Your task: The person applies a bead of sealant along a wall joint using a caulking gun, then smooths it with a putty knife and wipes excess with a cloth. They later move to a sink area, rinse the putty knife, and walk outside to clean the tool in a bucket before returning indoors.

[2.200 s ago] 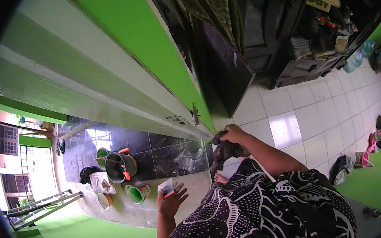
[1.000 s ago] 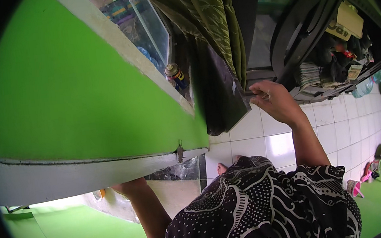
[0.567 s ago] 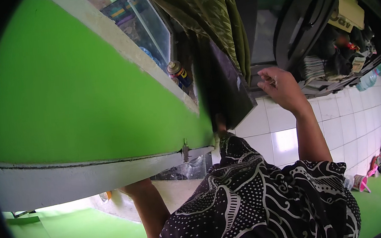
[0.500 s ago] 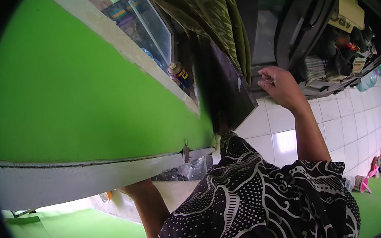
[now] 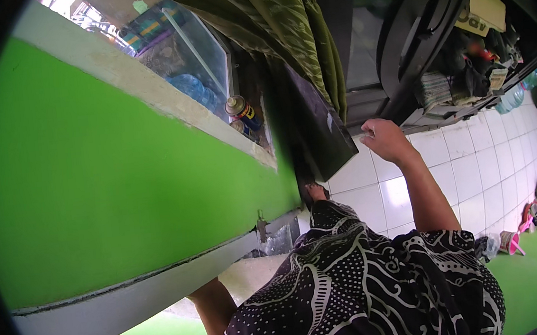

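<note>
My right hand is held out in front of me with its fingers loosely curved and apart. Nothing shows in it. Close by on its left is the corner of a dark wooden panel, beneath a hanging olive-green curtain. A dark cabinet lies just beyond the fingertips; I cannot tell whether they touch it. Of my left arm only the forearm shows. It passes behind the pale ledge of the green wall, which hides my left hand.
Spray cans stand on the windowsill at the wall's far end. Cloths and small goods fill an open shelf at right. My foot is on the white tiled floor. Pink container and toys stand further right.
The view has shifted, so the wall and ledge sit lower at left. My right hand has drawn back slightly from the cabinet. My left hand has gone out of sight behind the ledge.
</note>
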`<action>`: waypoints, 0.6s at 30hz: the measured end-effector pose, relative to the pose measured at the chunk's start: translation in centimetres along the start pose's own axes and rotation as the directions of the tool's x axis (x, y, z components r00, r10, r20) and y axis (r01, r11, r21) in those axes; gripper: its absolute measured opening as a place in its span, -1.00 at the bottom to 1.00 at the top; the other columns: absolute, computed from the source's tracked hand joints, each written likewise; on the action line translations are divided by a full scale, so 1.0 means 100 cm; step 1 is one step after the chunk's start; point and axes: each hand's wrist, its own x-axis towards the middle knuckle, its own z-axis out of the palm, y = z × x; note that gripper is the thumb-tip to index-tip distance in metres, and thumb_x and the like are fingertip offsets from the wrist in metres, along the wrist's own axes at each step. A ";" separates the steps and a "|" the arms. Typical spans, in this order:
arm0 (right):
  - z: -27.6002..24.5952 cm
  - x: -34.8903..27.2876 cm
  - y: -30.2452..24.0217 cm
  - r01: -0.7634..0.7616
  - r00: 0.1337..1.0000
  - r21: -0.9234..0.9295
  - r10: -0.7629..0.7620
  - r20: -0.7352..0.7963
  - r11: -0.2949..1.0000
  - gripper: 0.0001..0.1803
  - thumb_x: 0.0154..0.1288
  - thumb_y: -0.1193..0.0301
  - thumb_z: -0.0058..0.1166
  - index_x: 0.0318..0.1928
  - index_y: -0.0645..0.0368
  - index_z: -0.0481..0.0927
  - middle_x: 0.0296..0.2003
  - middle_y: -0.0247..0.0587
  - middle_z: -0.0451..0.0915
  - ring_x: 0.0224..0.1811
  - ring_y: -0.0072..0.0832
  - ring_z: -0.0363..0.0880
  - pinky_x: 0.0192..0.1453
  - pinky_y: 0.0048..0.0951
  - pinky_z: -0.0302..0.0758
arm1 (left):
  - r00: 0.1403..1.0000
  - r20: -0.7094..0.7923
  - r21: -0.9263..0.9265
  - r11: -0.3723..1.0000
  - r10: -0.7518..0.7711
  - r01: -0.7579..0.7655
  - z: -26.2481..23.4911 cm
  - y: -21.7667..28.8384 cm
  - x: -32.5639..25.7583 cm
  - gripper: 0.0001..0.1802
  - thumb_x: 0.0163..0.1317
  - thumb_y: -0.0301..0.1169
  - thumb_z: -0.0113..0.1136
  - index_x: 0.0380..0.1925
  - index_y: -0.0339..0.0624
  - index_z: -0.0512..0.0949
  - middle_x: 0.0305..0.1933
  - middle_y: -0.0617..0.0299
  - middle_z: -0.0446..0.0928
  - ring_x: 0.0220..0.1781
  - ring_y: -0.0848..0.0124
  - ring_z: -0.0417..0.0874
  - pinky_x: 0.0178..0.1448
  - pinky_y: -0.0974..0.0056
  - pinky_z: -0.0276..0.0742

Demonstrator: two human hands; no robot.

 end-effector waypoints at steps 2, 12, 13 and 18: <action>-0.001 0.000 0.004 0.020 1.000 -0.014 -0.020 -0.020 1.000 -0.67 0.12 0.37 0.18 -0.13 0.32 0.57 -0.16 0.10 0.60 -0.04 -0.02 0.54 0.05 -0.17 0.45 | 1.000 0.012 -0.007 1.000 0.008 -0.008 0.001 -0.002 0.001 -0.49 0.38 -0.09 -0.14 0.18 -0.18 0.30 0.10 0.11 0.42 0.10 0.25 0.49 0.08 0.18 0.54; -0.010 0.013 0.018 0.047 0.993 -0.016 -0.048 -0.110 0.999 -0.65 0.12 0.35 0.18 -0.11 0.31 0.58 -0.19 0.10 0.61 -0.07 -0.02 0.55 0.04 -0.16 0.46 | 0.998 0.036 -0.043 0.998 0.042 -0.040 -0.002 -0.004 0.005 -0.49 0.38 -0.10 -0.14 0.19 -0.19 0.30 0.11 0.10 0.42 0.10 0.23 0.50 0.07 0.16 0.54; -0.009 0.019 0.018 0.050 0.991 -0.023 -0.052 -0.120 0.998 -0.65 0.12 0.35 0.18 -0.12 0.31 0.59 -0.19 0.10 0.61 -0.08 -0.02 0.55 0.04 -0.16 0.46 | 0.998 0.042 -0.043 0.998 0.049 -0.047 -0.002 -0.005 0.005 -0.49 0.38 -0.10 -0.14 0.19 -0.19 0.30 0.11 0.10 0.42 0.09 0.23 0.50 0.07 0.16 0.54; 0.003 0.034 0.017 0.043 0.986 0.024 -0.038 -0.163 0.999 -0.65 0.12 0.33 0.19 -0.12 0.29 0.60 -0.25 0.08 0.62 -0.14 -0.02 0.58 -0.01 -0.16 0.47 | 0.998 0.044 -0.039 0.998 0.052 -0.050 -0.001 -0.010 0.008 -0.50 0.38 -0.11 -0.14 0.19 -0.19 0.30 0.11 0.09 0.42 0.09 0.22 0.50 0.06 0.15 0.55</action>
